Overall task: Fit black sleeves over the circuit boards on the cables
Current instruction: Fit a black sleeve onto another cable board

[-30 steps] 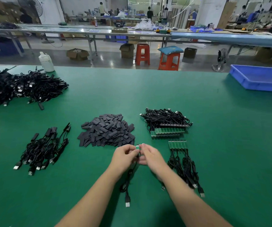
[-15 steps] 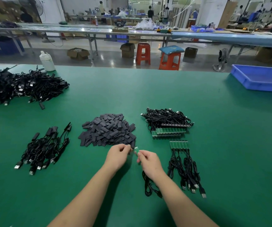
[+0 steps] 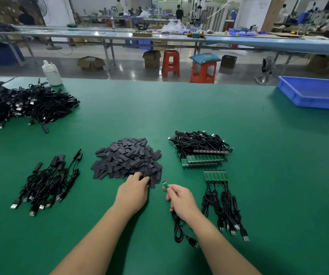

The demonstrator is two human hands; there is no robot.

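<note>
While the sleeved black cables (image 3: 46, 181) sit toward the green table's (image 3: 258, 175) left edge, the left hand (image 3: 133, 192) rests fingertips on the near rim of the flat black sleeve pile (image 3: 128, 160) mid-table; can't tell if it's pinching one yet. Right hand (image 3: 181, 201) pinches a small green circuit board (image 3: 166, 185) on its black cable (image 3: 178, 229), just right of the pile. Sleeves look light, floppy: take one by an edge. Board looks stiff, fragile: hold its cable end.
</note>
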